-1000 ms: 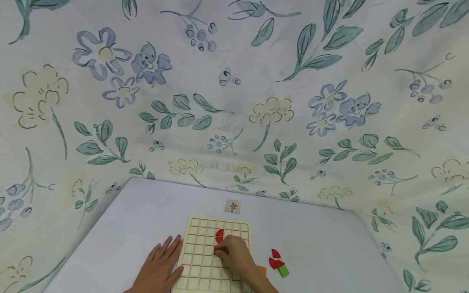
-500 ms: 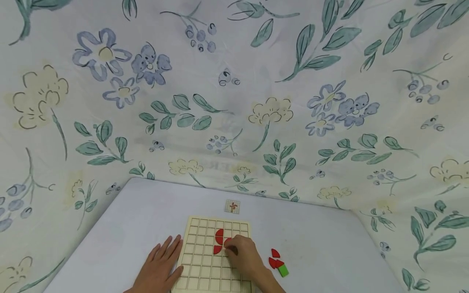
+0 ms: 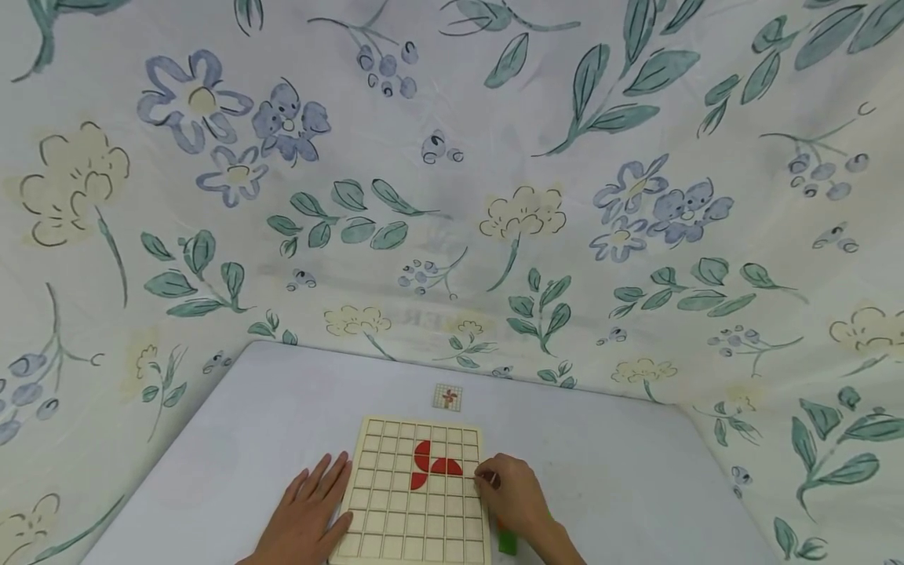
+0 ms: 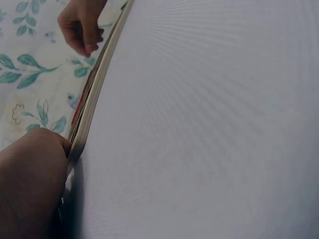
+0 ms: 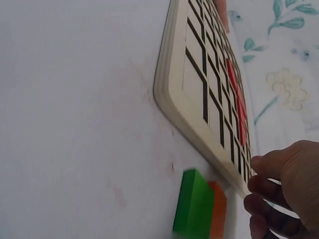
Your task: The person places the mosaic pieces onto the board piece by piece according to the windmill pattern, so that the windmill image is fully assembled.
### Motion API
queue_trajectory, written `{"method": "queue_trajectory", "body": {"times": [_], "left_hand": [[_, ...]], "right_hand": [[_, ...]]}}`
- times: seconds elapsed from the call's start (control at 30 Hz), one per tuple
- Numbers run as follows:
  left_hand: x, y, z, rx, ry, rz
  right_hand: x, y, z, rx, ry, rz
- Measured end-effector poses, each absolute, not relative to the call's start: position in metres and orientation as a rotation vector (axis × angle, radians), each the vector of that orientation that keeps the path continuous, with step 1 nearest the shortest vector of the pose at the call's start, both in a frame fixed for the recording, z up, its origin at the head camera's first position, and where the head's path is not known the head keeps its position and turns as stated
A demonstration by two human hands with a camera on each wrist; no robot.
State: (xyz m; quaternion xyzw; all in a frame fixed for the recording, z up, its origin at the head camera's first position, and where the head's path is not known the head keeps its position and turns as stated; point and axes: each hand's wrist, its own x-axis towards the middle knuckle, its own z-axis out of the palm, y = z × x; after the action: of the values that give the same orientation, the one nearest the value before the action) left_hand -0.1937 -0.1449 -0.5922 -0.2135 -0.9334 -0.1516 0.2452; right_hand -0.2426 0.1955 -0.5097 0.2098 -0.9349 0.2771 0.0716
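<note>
Your right grip (image 3: 515,498), fingers curled, is at the right edge of the gridded board (image 3: 388,519); can't tell if it hides a piece. Just nearer you: green block (image 5: 194,206), orange block (image 5: 219,211). Left of the grip, red pieces (image 3: 447,468), curved-edged, lie flat in board cells. Likely mid-build; next move probably calls for another piece. Left grip (image 3: 300,510) lies flat, thumb at the board's left edge. Beyond both: pattern card (image 3: 447,398).

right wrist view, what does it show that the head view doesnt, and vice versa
Only the right wrist view clearly shows layers in the side of the pale wooden grid board.

Only the head view shows the small square card with a red design and the curves of the red quarter-circle pieces.

Both share board and pieces, the green rectangular block, orange block, white tabletop, flowered cloth, right hand and some of the left hand.
</note>
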Motion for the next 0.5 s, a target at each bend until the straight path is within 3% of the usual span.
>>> {"method": "queue_trajectory", "body": {"times": [0.5], "left_hand": [[-0.19,-0.144,-0.584,-0.582,-2.578,-0.439]], "right_hand": [[-0.247,0.24,-0.507,0.253,-2.883,0.665]]}}
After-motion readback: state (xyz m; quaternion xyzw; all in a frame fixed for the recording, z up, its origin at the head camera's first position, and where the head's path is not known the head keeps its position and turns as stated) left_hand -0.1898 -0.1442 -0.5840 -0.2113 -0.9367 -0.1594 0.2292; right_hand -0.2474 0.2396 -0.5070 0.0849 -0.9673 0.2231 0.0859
